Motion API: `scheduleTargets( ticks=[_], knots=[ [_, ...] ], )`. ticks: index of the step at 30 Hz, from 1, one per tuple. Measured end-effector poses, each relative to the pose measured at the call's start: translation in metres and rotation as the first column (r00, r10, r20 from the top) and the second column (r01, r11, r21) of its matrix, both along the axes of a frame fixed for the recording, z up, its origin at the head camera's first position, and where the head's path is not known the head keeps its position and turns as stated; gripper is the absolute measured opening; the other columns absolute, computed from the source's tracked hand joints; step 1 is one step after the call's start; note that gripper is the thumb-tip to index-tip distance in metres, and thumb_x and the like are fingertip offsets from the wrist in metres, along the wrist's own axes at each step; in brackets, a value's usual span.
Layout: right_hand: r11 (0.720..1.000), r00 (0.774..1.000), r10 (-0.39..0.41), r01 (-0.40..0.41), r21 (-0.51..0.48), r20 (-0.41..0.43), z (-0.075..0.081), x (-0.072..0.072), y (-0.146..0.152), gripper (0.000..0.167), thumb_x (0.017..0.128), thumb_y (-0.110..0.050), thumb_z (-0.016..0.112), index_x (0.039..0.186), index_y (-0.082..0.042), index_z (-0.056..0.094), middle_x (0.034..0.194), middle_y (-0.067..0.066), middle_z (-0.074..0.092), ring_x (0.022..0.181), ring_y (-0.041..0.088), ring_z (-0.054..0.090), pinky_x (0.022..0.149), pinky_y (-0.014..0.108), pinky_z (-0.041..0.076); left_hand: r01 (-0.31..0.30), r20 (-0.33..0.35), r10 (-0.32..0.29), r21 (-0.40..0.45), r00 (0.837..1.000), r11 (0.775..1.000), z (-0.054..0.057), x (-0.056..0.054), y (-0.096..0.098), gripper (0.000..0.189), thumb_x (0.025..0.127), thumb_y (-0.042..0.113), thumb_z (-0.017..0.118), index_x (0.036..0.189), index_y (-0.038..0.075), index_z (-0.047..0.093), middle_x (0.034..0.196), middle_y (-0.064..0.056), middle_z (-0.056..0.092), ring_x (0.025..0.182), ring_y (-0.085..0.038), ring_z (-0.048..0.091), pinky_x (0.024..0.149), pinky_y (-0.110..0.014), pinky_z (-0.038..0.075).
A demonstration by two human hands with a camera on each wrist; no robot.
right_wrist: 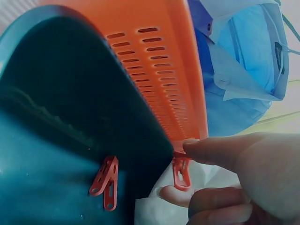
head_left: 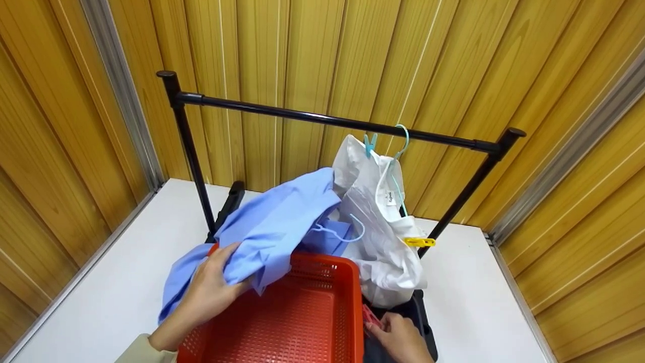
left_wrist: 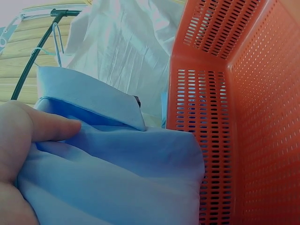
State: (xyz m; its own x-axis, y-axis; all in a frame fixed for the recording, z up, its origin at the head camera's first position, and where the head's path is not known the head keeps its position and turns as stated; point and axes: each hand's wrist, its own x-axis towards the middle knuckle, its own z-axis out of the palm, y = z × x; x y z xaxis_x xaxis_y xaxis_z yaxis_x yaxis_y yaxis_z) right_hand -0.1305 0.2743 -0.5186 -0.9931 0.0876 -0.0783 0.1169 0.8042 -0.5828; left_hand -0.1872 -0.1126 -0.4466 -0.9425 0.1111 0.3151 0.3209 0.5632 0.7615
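My left hand (head_left: 211, 287) grips a light blue collared shirt (head_left: 282, 217), draped over the far left part of the red basket (head_left: 360, 307). A pale blue hanger (head_left: 362, 231) pokes its hook out of the shirt. Low on the right, beside the basket, my right hand (head_left: 400, 338) pinches a red clothespin (right_wrist: 182, 176) between thumb and finger. Below it in the right wrist view, a second red clothespin (right_wrist: 110, 182) lies in a dark container (right_wrist: 42, 154). The basket's visible inside holds only a bit of the shirt's edge.
A black rack (head_left: 302, 116) spans the back. From its bar a white garment (head_left: 368, 222) hangs on a mint hanger (head_left: 406, 138), with a teal clothespin (head_left: 370, 145) and a yellow clothespin (head_left: 420, 242) on it. Wood-patterned walls surround the white table (head_left: 478, 282).
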Motion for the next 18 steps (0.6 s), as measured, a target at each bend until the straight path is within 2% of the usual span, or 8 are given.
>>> scheduleTargets(
  ticks=[5,10,18],
  knots=[
    [1.000,1.000,0.011,-0.011,0.022,0.014,-0.006,-0.001,0.002,0.036,0.090,-0.036,0.082,0.073,-0.014,0.058,0.064,-0.003,0.053,0.060,0.017,0.050,0.056,0.038,0.041,0.005,-0.008,-0.005,-0.003,1.000,1.000,0.000,-0.001,-0.001,0.077,0.076,0.006,0.092,0.143,-0.009,0.058,0.139,-0.029,0.062,0.129,-0.051,0.056,0.109,-0.066,0.040],
    [0.998,0.999,0.035,-0.034,0.047,-0.030,-0.014,-0.001,0.007,0.038,0.087,-0.035,0.084,0.072,-0.016,0.055,0.065,-0.003,0.054,0.059,0.017,0.049,0.055,0.041,0.041,0.006,-0.006,-0.006,-0.010,1.000,1.000,-0.001,0.000,-0.002,0.077,0.077,0.010,0.093,0.144,-0.008,0.058,0.139,-0.027,0.062,0.129,-0.049,0.056,0.109,-0.065,0.041],
    [0.998,1.000,0.021,-0.021,0.053,-0.001,-0.005,0.001,0.002,0.034,0.091,-0.034,0.082,0.077,-0.015,0.058,0.067,-0.003,0.054,0.062,0.018,0.052,0.058,0.041,0.044,-0.006,0.012,0.006,-0.030,1.000,1.000,0.000,0.000,-0.002,0.079,0.077,0.012,0.094,0.144,-0.008,0.057,0.139,-0.028,0.061,0.129,-0.051,0.056,0.109,-0.066,0.040]
  ],
)
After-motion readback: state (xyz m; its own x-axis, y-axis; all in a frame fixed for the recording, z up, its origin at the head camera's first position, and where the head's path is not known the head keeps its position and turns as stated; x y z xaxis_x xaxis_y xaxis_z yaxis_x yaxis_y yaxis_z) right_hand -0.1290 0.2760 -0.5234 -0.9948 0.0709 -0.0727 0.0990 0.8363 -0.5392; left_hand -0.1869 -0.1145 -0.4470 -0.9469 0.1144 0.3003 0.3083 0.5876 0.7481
